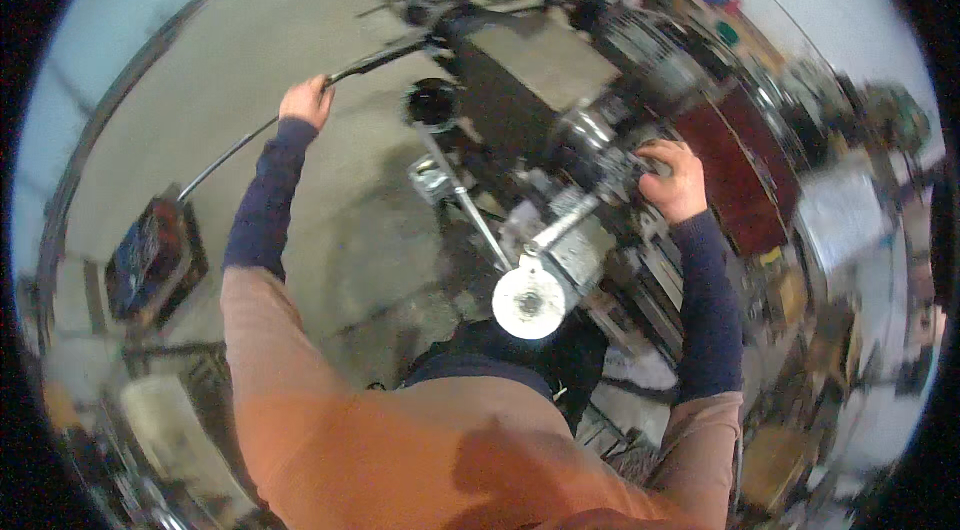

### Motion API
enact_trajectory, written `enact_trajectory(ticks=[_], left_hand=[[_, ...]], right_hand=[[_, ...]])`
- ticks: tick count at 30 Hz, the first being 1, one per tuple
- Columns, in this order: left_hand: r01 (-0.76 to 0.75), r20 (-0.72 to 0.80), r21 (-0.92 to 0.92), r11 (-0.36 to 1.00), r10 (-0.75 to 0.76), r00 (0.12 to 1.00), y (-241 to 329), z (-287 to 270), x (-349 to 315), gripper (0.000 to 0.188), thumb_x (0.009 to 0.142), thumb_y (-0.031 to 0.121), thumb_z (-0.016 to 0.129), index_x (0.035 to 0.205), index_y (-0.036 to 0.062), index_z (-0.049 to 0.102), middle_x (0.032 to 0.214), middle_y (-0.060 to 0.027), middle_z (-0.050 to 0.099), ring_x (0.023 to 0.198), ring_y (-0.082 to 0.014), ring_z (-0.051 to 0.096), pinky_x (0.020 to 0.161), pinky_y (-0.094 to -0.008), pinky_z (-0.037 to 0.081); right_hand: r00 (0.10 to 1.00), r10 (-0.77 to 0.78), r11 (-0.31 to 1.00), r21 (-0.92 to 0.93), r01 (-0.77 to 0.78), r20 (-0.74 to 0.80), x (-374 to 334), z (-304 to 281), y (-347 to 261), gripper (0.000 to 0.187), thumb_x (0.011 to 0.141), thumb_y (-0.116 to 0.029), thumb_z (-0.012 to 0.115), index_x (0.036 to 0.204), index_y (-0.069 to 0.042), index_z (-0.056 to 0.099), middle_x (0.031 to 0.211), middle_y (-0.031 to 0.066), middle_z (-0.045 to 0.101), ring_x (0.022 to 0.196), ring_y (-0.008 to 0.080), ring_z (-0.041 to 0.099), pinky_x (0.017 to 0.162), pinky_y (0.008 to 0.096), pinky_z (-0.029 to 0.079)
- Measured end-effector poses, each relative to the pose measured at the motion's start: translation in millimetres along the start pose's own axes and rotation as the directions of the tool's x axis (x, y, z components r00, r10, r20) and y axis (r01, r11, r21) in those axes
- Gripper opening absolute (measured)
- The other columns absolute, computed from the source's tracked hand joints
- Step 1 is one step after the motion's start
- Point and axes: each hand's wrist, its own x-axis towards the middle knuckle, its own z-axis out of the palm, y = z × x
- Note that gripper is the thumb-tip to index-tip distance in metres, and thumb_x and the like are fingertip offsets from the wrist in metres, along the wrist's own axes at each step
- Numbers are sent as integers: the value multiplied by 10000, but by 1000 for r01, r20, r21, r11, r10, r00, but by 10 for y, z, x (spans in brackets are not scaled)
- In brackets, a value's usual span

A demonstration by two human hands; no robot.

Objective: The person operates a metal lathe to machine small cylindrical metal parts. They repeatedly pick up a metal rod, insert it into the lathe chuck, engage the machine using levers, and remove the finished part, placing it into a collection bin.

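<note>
Head view: my L hand [308, 102] had its fingers wrapped tight round a long metal bar [382, 60], which sloped from near a dark box [155, 260] up toward the machine's far end. My R hand [672, 180] was at a dark metal fitting [618, 170] next to the shiny chuck [585, 135], fingers curled; blur hid whether they gripped it or only touched, so couldn't tell.

Risks, IMO: w/ just one hand on so long a bar, a slip could've swung its low end against the box; if the chuck had turned, R fingers might've been pinched. A jointed arm [482, 227] w/ a white disc [528, 302] stood betw. my forearms, easy to knock w/ a careless sweep.

Room: plenty of open floor [350, 190] on the L, betw. bar & machine. R side was tight: dark-red panel [735, 170] just past my hand, then paper sheets [845, 215].
</note>
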Motion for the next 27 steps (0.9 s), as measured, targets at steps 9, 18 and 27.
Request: enact_trajectory(ticks=[9, 18, 27], left_hand=[[424, 323, 176, 889, -459, 828, -114, -399, -635, 388, 734, 484, 482, 845, 129, 593, 769, -116, 609, 749, -281, 589, 637, -393, 462], [479, 319, 139, 867, -497, 807, 767, -652, -1030, 382, 727, 419, 493, 820, 56, 568, 751, -163, 582, 717, -315, 571, 619, -427, 452], [486, 208, 287, 826, -549, 810, 631, -695, -916, 309, 741, 382, 490, 749, 76, 532, 712, -154, 585, 686, -327, 571, 581, -421, 450]], right_hand=[[904, 187, 982, -79, -169, 384, 500, 467, 35, 242, 538, -225, 613, 724, -78, 662, 686, 158, 602, 654, 292, 598, 646, 322, 478], [924, 158, 985, -124, -122, 349, 443, 472, 196, 184, 544, -176, 587, 665, -54, 653, 660, 184, 583, 640, 317, 588, 635, 359, 478], [937, 349, 924, -178, -339, 26, 17, -713, 321, 174, 557, -190, 573, 597, -32, 635, 570, 169, 563, 543, 309, 567, 582, 360, 476]])
